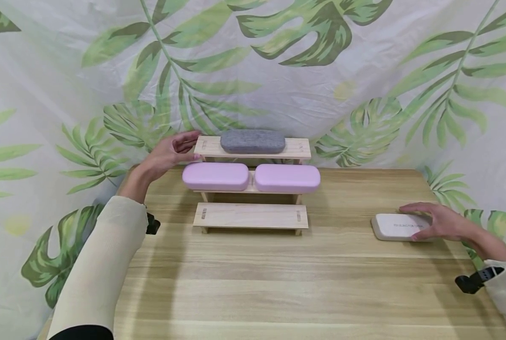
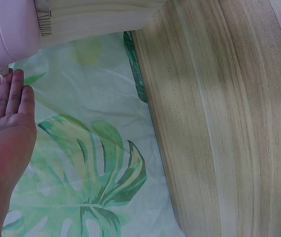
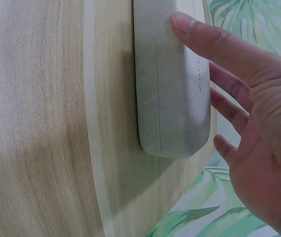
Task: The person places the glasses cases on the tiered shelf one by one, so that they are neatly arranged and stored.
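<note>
A white glasses case [image 1: 399,226] with printed letters on its lid lies on the table at the right. My right hand [image 3: 263,108] holds it across its width, the thumb on the near side and the fingers behind. On the left, my left hand [image 1: 170,153] is at the left end of a three-step wooden stand [image 1: 250,216], its thumb by the top step's edge. In the left wrist view its fingers [image 2: 15,91] look straight. A grey glasses case [image 1: 253,141] lies on the top step. Two pink glasses cases [image 1: 215,176] sit side by side on the middle step.
The stand is near the back edge of the wooden table [image 1: 278,283]. Behind and beside the table hangs a leaf-patterned cloth [image 1: 287,94]. The white case is close to the table's right edge.
</note>
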A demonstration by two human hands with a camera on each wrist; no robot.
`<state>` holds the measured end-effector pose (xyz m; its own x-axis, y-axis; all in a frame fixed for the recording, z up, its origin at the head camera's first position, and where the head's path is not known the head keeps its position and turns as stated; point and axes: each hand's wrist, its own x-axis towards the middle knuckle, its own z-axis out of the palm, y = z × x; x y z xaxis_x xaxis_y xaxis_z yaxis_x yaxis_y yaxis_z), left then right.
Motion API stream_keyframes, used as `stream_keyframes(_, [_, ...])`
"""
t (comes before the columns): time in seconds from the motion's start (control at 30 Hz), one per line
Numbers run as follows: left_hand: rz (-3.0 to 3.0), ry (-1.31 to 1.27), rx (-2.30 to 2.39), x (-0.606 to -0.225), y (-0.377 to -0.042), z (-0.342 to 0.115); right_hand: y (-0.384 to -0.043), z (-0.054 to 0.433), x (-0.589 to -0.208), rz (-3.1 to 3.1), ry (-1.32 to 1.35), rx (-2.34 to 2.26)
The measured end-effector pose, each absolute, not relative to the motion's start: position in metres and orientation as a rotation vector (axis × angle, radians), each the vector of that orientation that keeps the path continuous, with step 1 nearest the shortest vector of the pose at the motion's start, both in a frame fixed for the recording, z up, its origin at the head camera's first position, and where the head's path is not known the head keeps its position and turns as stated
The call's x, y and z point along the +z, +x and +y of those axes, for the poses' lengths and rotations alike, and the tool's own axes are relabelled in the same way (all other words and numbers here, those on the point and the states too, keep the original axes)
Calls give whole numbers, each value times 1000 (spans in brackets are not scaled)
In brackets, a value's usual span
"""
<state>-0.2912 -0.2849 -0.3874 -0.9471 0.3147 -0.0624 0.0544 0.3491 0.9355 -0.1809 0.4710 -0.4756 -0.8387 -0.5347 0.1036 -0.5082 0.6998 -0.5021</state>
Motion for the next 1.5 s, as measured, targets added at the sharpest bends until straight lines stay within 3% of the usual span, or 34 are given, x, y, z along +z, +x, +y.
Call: stream_keyframes(1.5, [2387, 319, 1636, -387, -290, -285, -174, 473, -480, 2856, -686, -726])
